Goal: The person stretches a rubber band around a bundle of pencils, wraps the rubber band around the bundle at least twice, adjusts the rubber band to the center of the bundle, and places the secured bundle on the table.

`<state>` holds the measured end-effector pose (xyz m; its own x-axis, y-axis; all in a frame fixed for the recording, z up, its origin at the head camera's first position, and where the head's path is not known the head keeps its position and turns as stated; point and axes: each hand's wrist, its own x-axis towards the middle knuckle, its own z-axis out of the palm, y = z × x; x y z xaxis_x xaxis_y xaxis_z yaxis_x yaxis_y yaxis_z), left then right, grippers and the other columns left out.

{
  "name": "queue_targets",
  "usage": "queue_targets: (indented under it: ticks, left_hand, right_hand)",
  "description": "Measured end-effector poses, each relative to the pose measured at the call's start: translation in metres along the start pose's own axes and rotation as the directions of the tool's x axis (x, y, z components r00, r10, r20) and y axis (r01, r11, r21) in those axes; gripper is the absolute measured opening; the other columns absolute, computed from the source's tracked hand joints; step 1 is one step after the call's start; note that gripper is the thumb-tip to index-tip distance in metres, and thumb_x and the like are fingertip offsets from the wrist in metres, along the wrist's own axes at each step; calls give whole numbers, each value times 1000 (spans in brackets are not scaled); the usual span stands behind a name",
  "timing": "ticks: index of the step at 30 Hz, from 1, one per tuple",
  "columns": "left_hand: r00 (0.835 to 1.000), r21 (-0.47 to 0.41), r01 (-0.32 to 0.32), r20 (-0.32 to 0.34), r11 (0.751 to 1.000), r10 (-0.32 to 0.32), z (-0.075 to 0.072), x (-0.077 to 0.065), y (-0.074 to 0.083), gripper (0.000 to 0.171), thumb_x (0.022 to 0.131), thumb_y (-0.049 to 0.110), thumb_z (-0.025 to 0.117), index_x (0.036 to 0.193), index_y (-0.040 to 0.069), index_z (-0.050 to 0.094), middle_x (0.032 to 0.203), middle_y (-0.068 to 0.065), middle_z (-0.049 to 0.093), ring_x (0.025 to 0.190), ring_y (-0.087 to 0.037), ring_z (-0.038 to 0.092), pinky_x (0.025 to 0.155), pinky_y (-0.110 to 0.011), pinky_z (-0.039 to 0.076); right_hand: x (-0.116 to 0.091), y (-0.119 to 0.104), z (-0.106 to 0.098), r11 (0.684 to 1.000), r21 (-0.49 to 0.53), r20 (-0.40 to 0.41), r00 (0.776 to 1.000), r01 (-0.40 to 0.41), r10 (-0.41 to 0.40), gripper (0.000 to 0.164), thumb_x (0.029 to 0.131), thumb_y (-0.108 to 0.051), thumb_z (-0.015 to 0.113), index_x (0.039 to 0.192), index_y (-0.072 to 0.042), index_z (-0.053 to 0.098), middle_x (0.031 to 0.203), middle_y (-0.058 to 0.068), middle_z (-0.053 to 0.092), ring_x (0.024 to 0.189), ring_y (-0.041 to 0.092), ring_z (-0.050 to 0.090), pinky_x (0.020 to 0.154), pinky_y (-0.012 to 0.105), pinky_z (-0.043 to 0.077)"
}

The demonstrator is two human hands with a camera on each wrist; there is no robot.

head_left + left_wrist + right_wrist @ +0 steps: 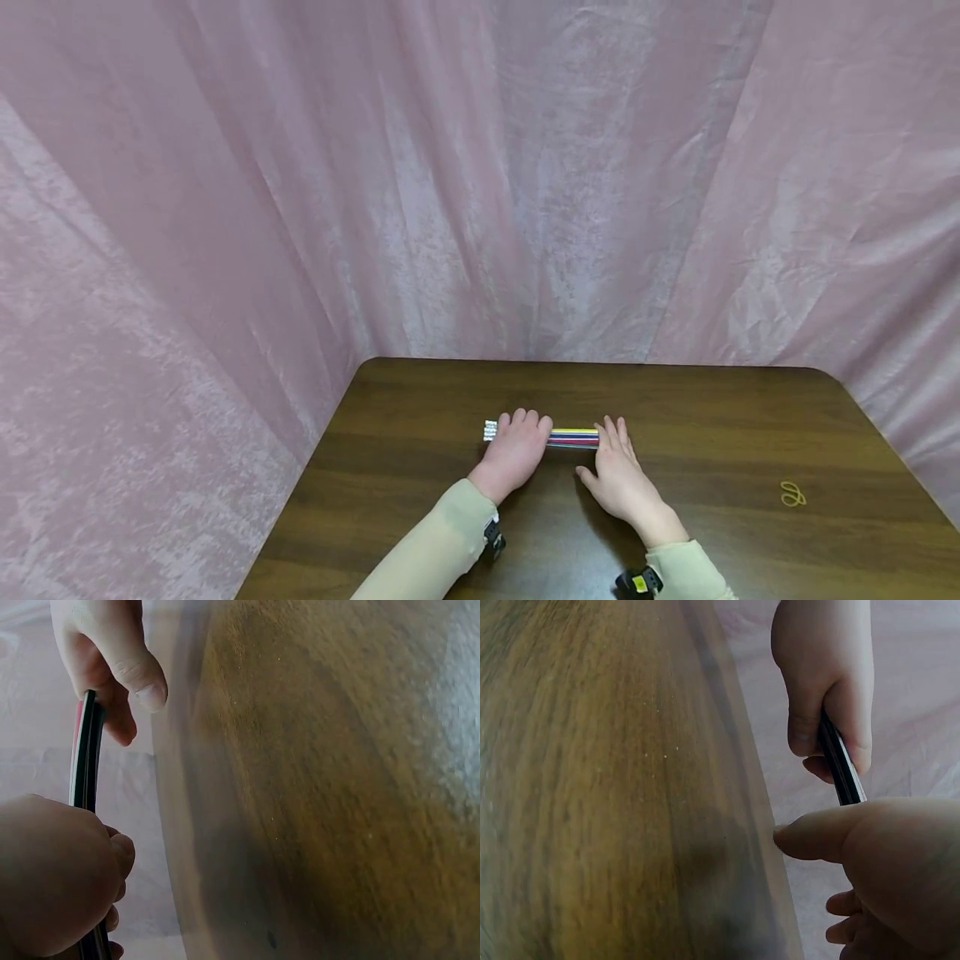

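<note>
A bundle of slim, pencil-like sticks (573, 438) in yellow, white, blue, red and black lies crosswise between the hands, above the table. My left hand (516, 450) grips it near its left end, where pale silvery tips stick out past the fingers. At the other end, the right hand (621, 477) has straight fingers and a spread thumb, its palm side right at the stick ends. The left wrist view shows the bundle's dark side (88, 754) between both hands. In the right wrist view, the right thumb (810, 834) stretches out below the bundle.
Both hands are over a brown wooden table (450, 387) with rounded far corners. A yellow rubber band (792, 494), twisted into loops, lies on its right side. Pink velvet curtains (480, 183) hang behind and beside the table.
</note>
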<state>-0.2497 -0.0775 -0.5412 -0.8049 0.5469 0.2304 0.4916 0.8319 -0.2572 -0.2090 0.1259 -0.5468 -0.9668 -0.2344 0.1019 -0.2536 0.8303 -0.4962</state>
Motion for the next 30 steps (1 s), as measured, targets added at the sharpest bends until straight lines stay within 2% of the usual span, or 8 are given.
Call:
queue_targets:
  ticks: [5, 11, 15, 25, 30]
  left_hand:
    - [1000, 6, 9, -20, 1000, -8, 1, -1, 2, 5, 107, 13, 62, 112, 16, 61, 102, -1, 64, 95, -21, 57, 81, -39, 44]
    - [1000, -36, 1, 15, 999, 0, 4, 4, 4, 5, 108, 13, 61, 112, 16, 61, 102, -2, 64, 96, -21, 56, 83, -40, 43]
    - [999, -44, 12, 35, 999, -10, 3, 6, 2, 6, 108, 15, 63, 114, 16, 61, 103, -2, 64, 96, -21, 56, 84, -41, 44]
    - [997, -117, 18, 79, 993, -8, 4, 1, -2, 8, 108, 12, 61, 115, 15, 59, 104, -2, 62, 98, -22, 53, 86, -41, 42]
    - [1000, -91, 8, 29, 996, -5, 3, 0, -7, 8, 108, 8, 57, 110, 16, 59, 100, -2, 61, 95, -21, 55, 80, -38, 41]
  right_hand:
    - [-3, 0, 0, 1000, 29, 23, 1000, -10, 9, 80, 98, -19, 77, 149, 25, 34, 159, 48, 26, 153, 65, 11, 121, 69, 18]
    - [-3, 3, -5, 996, 73, 81, 996, -45, 39, 84, 100, -21, 75, 153, 24, 29, 163, 47, 19, 154, 63, 3, 122, 71, 13]
    - [-1, 4, -9, 996, 87, 96, 995, -37, 29, 85, 100, -24, 74, 155, 22, 27, 164, 46, 17, 155, 63, 1, 121, 71, 13]
    - [-13, 13, -18, 996, 77, 109, 993, -49, 41, 87, 99, -26, 75, 154, 23, 29, 162, 48, 19, 153, 65, 4, 121, 72, 14]
    - [-17, 29, -27, 998, 46, 106, 994, -31, 25, 81, 102, -26, 72, 153, 23, 32, 159, 49, 23, 151, 67, 9, 120, 72, 18]
